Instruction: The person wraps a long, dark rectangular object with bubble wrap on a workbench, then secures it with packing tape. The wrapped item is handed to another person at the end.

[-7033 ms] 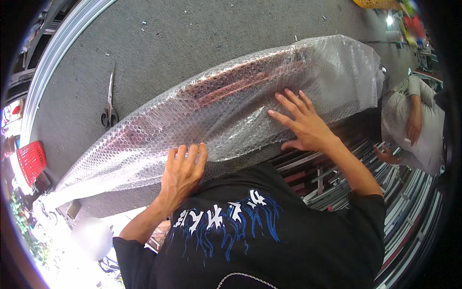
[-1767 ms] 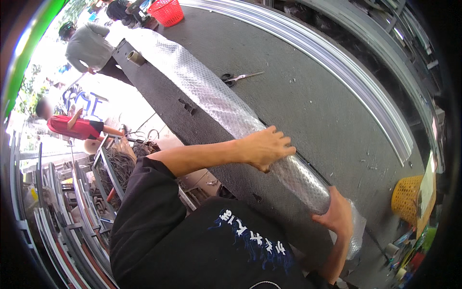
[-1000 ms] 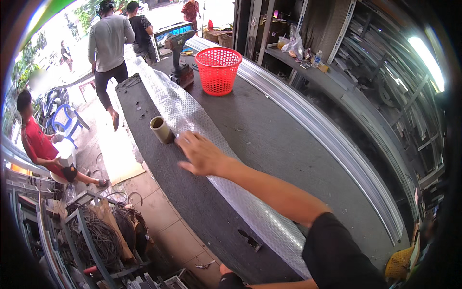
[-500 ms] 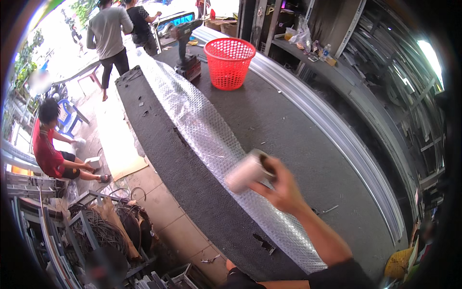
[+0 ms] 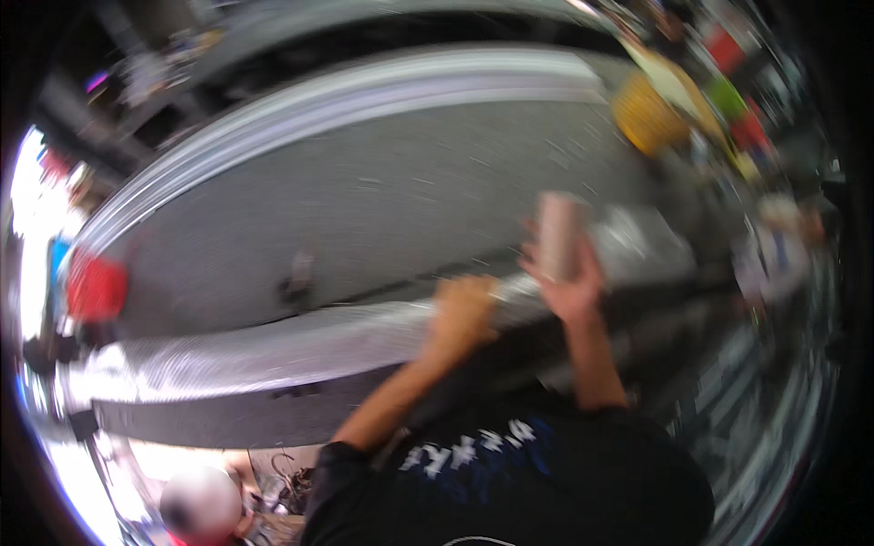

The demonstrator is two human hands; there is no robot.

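Observation:
A short beige roll [image 5: 558, 237] stands nearly upright in my right hand [image 5: 581, 287], its fingers wrapped round it. Close by on the left, my left hand [image 5: 464, 314] rests at the long strip of bubble wrap [image 5: 300, 350]; motion smears its fingers, so I cannot tell whether they grip the wrap. The bubble wrap runs lengthwise along the near side of the dark worktable [image 5: 391, 191] and continues to the right beyond my right hand. The whole picture is blurred.
A red basket [image 5: 96, 287] stands at the table's left end. Long silvery profiles [image 5: 364, 86] line the far edge. A yellow basket [image 5: 651, 114] is at the far right. A small dark object [image 5: 296, 282] lies on the table. Someone is at the lower left [image 5: 200, 510].
My view has swung to the right along the table. The right hand still holds the roll, now turned nearly upright. My left hand has come into view beside the bubble wrap.

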